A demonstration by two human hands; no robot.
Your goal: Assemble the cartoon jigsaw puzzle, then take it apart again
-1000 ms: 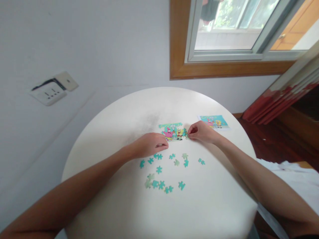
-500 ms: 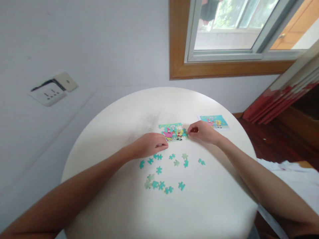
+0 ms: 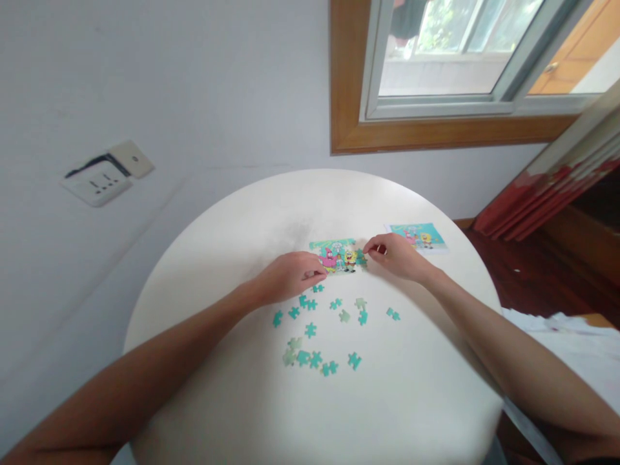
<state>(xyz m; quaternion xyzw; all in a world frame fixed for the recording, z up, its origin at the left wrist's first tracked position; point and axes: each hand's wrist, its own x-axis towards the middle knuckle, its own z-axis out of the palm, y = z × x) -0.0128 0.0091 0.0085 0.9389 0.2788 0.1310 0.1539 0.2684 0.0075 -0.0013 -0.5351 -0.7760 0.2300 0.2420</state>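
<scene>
A partly assembled jigsaw puzzle (image 3: 338,257) with pink and yellow cartoon figures lies flat on the round white table. My left hand (image 3: 293,278) rests at its lower left corner, fingers curled and closed with the tips at the puzzle's edge; anything between them is hidden. On the right side, my right hand (image 3: 396,256) pinches at a teal puzzle piece (image 3: 361,256) by the puzzle's right edge. Several loose teal and pale green pieces (image 3: 310,330) are scattered on the near side, some just below my left hand.
A reference picture card (image 3: 433,236) lies on the table (image 3: 232,219) behind my right hand. Beyond the table are a wall with a socket (image 3: 99,183), a wood-framed window (image 3: 436,132) and a red-and-white curtain (image 3: 523,200). White papers (image 3: 557,342) lie at the right.
My left hand has shifted slightly up, uncovering a teal piece below its fingertips. My right hand stays at the puzzle's right edge, its fingertips slightly higher.
</scene>
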